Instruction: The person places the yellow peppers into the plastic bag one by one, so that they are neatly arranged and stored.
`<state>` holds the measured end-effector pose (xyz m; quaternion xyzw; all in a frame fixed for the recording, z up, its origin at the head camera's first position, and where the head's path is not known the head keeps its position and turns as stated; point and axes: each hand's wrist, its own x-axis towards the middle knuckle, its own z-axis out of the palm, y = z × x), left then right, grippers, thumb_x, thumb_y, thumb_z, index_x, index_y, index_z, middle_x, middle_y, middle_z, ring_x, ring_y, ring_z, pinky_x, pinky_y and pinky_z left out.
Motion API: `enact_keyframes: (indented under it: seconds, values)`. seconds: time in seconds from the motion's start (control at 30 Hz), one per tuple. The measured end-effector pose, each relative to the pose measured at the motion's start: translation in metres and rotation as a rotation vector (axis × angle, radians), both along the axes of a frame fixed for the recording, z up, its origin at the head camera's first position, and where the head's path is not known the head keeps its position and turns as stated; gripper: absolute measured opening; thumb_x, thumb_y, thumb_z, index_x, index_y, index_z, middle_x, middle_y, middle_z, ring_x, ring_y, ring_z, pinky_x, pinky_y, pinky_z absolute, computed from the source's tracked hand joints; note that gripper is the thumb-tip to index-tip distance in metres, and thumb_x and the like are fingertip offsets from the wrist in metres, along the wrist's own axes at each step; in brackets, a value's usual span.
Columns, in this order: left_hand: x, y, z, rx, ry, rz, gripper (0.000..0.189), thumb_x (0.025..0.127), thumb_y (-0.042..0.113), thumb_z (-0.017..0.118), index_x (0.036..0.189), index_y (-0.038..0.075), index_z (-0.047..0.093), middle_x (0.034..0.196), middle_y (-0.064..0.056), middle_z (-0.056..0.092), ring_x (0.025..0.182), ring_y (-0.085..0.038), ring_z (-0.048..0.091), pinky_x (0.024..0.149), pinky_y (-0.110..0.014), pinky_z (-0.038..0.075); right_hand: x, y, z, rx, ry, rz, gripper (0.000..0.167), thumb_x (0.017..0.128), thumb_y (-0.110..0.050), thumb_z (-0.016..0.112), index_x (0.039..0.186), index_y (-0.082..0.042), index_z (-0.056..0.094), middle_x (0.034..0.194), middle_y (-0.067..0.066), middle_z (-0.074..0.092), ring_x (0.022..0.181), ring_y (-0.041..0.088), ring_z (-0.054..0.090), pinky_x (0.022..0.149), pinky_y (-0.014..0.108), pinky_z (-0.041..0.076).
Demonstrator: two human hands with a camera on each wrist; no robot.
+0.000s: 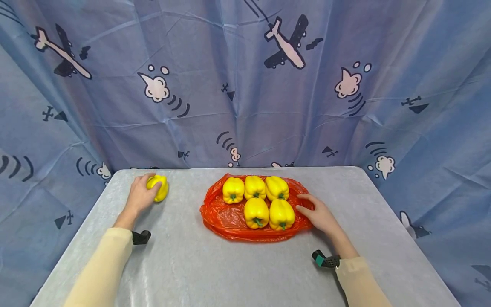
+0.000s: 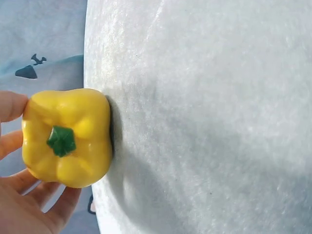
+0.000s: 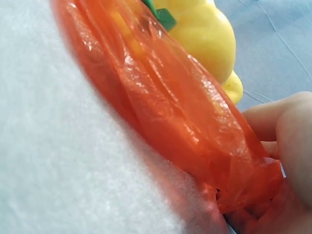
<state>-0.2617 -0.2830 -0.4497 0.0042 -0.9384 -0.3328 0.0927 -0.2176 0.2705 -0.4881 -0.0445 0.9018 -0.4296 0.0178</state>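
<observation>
At the far left of the table, my left hand (image 1: 139, 195) holds a yellow bell pepper (image 1: 163, 190) between thumb and fingers. In the left wrist view the pepper (image 2: 90, 131) shows its green stem end and stands against the tabletop. A red plastic bag (image 1: 226, 216) lies spread at the middle, its rim bunched around. Several yellow bell peppers (image 1: 256, 212) sit in it in two rows, stems toward me. My right hand (image 1: 320, 215) grips the bag's right edge; in the right wrist view some fingers are hidden behind the red film (image 3: 195, 131).
The grey-white table (image 1: 184, 264) ends at a blue curtain (image 1: 245, 85) printed with planes, hanging behind and at both sides. A black wrist device (image 1: 141, 237) is on the left wrist, and another (image 1: 326, 260) on the right.
</observation>
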Motion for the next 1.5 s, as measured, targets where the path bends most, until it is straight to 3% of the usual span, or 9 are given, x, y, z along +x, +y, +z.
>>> enact_keyframes:
  seconds: [0.2, 0.47, 0.73, 0.97, 1.5]
  values:
    - [0.001, -0.004, 0.000, -0.026, -0.068, -0.033, 0.061, 0.102, 0.028, 0.056, 0.150, -0.006, 0.039, 0.137, -0.036, 0.041, 0.123, -0.050, 0.043, 0.104, -0.062, 0.036, 0.001, -0.001, 0.001, -0.013, -0.002, -0.002, 0.048, 0.101, -0.027, 0.064, 0.143, -0.004, 0.054, 0.151, 0.027, 0.045, 0.143, 0.048, 0.032, 0.116, 0.065, 0.022]
    - [0.002, -0.010, -0.003, 0.011, -0.160, -0.046, 0.069, 0.102, 0.034, 0.055, 0.155, -0.002, 0.030, 0.144, -0.035, 0.038, 0.126, -0.047, 0.042, 0.103, -0.062, 0.037, 0.001, -0.002, 0.002, -0.010, -0.005, 0.002, 0.049, 0.101, -0.027, 0.064, 0.143, -0.004, 0.053, 0.151, 0.027, 0.045, 0.143, 0.047, 0.033, 0.117, 0.065, 0.022]
    - [0.007, -0.008, 0.000, 0.035, -0.122, -0.019, 0.068, 0.101, 0.035, 0.057, 0.155, -0.001, 0.034, 0.151, -0.033, 0.038, 0.131, -0.047, 0.041, 0.106, -0.062, 0.036, 0.000, -0.002, 0.002, -0.009, -0.013, 0.001, 0.049, 0.101, -0.027, 0.063, 0.143, -0.004, 0.053, 0.151, 0.027, 0.044, 0.143, 0.048, 0.032, 0.116, 0.066, 0.022]
    - [0.011, 0.005, 0.006, 0.030, -0.050, -0.063, 0.066, 0.101, 0.035, 0.058, 0.152, -0.003, 0.039, 0.146, -0.032, 0.044, 0.126, -0.046, 0.046, 0.103, -0.060, 0.039, -0.001, -0.001, 0.002, -0.005, -0.006, 0.004, 0.049, 0.101, -0.027, 0.064, 0.143, -0.003, 0.053, 0.150, 0.027, 0.045, 0.142, 0.048, 0.033, 0.116, 0.065, 0.023]
    - [0.018, 0.049, 0.013, 0.025, -0.013, -0.123, 0.064, 0.100, 0.039, 0.061, 0.150, 0.004, 0.044, 0.146, -0.025, 0.049, 0.123, -0.041, 0.050, 0.099, -0.057, 0.043, -0.002, 0.001, -0.001, -0.014, -0.008, 0.006, 0.050, 0.101, -0.028, 0.063, 0.144, -0.004, 0.053, 0.151, 0.027, 0.043, 0.144, 0.048, 0.031, 0.116, 0.066, 0.022]
